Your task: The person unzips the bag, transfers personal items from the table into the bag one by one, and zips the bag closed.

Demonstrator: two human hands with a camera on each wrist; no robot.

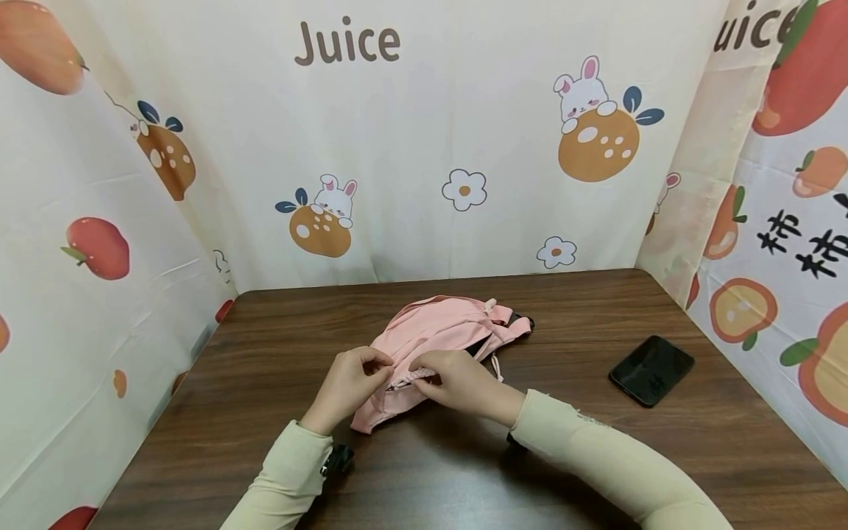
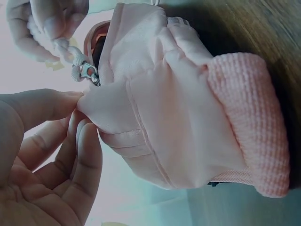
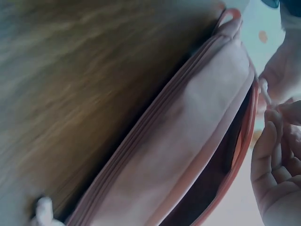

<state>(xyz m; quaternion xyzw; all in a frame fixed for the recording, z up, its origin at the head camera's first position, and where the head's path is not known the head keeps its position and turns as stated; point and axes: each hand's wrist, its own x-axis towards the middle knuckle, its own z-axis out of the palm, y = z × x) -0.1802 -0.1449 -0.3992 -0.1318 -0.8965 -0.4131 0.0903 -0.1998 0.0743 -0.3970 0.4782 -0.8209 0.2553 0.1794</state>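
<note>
A pink fabric bag [image 1: 430, 327] lies on the table, with both hands at its near side. My left hand [image 1: 347, 383] pinches the bag's cloth beside the zipper, thumb against fingertips. My right hand [image 1: 460, 379] holds a pale braided cord [image 2: 60, 45] looped to the metal zipper slider [image 2: 89, 71]. In the right wrist view the zipper stands apart along a long stretch, showing the dark inside [image 3: 202, 190] and an orange-pink edge. A ribbed, textured pink panel [image 2: 251, 122] bulges at the bag's far side in the left wrist view.
A black phone [image 1: 652, 370] lies on the brown wooden table [image 1: 265, 353] to the right. Straps [image 1: 520, 327] and a second pale cord [image 1: 497, 368] stick out from the bag's right end. Printed curtains [image 1: 424, 147] close off the back and both sides.
</note>
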